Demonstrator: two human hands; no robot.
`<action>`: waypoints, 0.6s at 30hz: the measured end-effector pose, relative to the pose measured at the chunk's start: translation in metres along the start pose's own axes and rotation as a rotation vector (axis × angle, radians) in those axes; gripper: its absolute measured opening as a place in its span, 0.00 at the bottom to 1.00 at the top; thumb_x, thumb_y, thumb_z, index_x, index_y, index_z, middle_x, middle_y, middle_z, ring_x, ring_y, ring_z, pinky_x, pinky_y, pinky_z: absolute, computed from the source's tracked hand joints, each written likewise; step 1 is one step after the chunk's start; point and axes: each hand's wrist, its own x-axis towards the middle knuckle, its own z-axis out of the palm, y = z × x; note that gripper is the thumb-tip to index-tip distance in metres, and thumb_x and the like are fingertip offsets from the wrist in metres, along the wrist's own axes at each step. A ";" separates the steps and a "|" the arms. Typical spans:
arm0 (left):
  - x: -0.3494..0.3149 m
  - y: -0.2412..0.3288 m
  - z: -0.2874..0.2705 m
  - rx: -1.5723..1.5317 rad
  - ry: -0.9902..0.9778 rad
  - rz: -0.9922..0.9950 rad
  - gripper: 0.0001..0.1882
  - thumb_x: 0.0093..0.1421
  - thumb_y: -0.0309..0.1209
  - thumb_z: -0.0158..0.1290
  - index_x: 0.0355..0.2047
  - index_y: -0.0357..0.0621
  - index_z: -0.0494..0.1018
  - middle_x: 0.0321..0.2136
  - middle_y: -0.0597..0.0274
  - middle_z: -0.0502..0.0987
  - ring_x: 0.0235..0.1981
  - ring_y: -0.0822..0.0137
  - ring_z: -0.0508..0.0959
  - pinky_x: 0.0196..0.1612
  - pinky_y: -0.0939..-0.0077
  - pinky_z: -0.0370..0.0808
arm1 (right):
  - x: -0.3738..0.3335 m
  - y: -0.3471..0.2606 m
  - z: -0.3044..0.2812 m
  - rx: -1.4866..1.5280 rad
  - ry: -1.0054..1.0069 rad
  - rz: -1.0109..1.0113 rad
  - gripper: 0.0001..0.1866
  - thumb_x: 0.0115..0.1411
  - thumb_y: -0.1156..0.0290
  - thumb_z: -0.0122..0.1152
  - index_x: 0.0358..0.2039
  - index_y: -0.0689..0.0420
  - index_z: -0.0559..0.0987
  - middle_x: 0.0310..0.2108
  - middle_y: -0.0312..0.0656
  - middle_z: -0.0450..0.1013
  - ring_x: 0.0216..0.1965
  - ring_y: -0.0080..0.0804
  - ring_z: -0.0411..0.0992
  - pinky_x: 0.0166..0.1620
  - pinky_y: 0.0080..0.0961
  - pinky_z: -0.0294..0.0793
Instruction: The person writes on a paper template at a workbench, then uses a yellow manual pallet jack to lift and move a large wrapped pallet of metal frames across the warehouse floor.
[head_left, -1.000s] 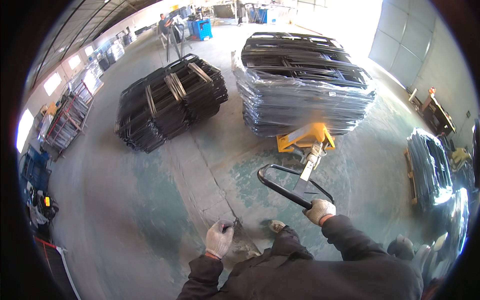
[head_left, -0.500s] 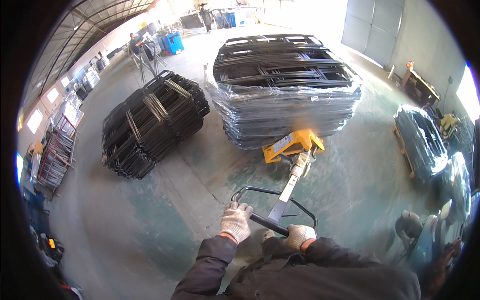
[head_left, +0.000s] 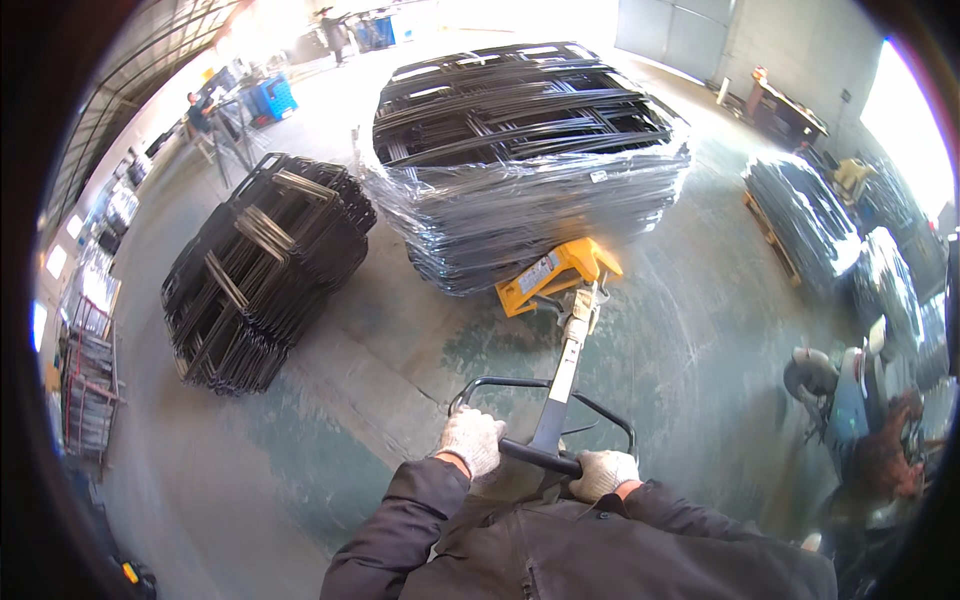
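Both my hands wear pale knitted work gloves and grip the black handle [head_left: 524, 452] of a yellow pallet truck [head_left: 560, 274]. My left hand [head_left: 472, 440] wraps round the handle's left end, and my right hand [head_left: 603, 473] is closed round its right end. From the handle a long shaft [head_left: 566, 375] leads up to the truck's yellow body. Right behind that body stands a large stack of black metal frames [head_left: 530, 190], its sides wrapped in clear plastic film. The truck's forks are hidden, seemingly beneath this stack.
Left of it is an unwrapped stack of black frames [head_left: 270, 265]. On the right are a wrapped stack on a wooden pallet [head_left: 800, 215] and a parked scooter [head_left: 850, 400]. A red rack [head_left: 90, 390] stands far left. Two people, one seated [head_left: 200, 112], one standing [head_left: 332, 35], are at the back.
The surroundings have shifted leftward in view, and the parked scooter shows more fully. Both hands keep their grip on the handle, with the wrapped stack still against the truck.
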 end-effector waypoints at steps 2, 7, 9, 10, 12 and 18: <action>-0.009 -0.024 -0.005 0.000 0.050 0.052 0.11 0.69 0.41 0.64 0.45 0.55 0.93 0.43 0.54 0.94 0.50 0.48 0.94 0.63 0.49 0.84 | -0.001 -0.025 0.008 0.027 0.037 0.045 0.26 0.64 0.47 0.72 0.56 0.48 0.94 0.52 0.52 0.92 0.58 0.57 0.89 0.62 0.50 0.87; -0.027 -0.088 -0.002 0.006 0.065 0.153 0.12 0.66 0.44 0.68 0.44 0.55 0.93 0.43 0.54 0.94 0.51 0.48 0.94 0.64 0.49 0.83 | 0.000 -0.098 0.040 0.048 0.180 0.144 0.23 0.66 0.45 0.74 0.53 0.45 0.95 0.49 0.50 0.93 0.55 0.56 0.90 0.59 0.50 0.88; -0.044 -0.115 0.000 0.014 0.113 0.231 0.09 0.68 0.36 0.62 0.42 0.55 0.91 0.39 0.54 0.93 0.46 0.49 0.93 0.56 0.47 0.85 | -0.005 -0.134 0.050 0.058 0.191 0.197 0.21 0.67 0.45 0.74 0.51 0.45 0.95 0.48 0.50 0.93 0.55 0.56 0.90 0.58 0.50 0.88; -0.049 -0.127 0.000 -0.001 0.159 0.260 0.09 0.69 0.36 0.62 0.42 0.55 0.91 0.39 0.55 0.93 0.47 0.49 0.93 0.57 0.47 0.84 | -0.007 -0.149 0.052 0.059 0.234 0.205 0.21 0.67 0.45 0.73 0.50 0.45 0.95 0.48 0.50 0.93 0.54 0.56 0.91 0.58 0.51 0.88; -0.064 -0.151 -0.002 0.016 0.140 0.265 0.10 0.69 0.36 0.61 0.43 0.56 0.92 0.39 0.55 0.93 0.47 0.49 0.93 0.58 0.46 0.84 | -0.017 -0.187 0.051 0.061 0.257 0.236 0.20 0.67 0.46 0.73 0.50 0.45 0.95 0.47 0.50 0.93 0.54 0.56 0.91 0.57 0.51 0.88; -0.073 -0.200 0.000 0.149 0.023 0.198 0.12 0.73 0.37 0.60 0.46 0.55 0.93 0.42 0.53 0.95 0.48 0.49 0.95 0.56 0.48 0.87 | -0.003 -0.245 0.076 0.076 0.245 0.235 0.20 0.66 0.53 0.71 0.52 0.49 0.95 0.49 0.53 0.92 0.55 0.57 0.91 0.59 0.53 0.89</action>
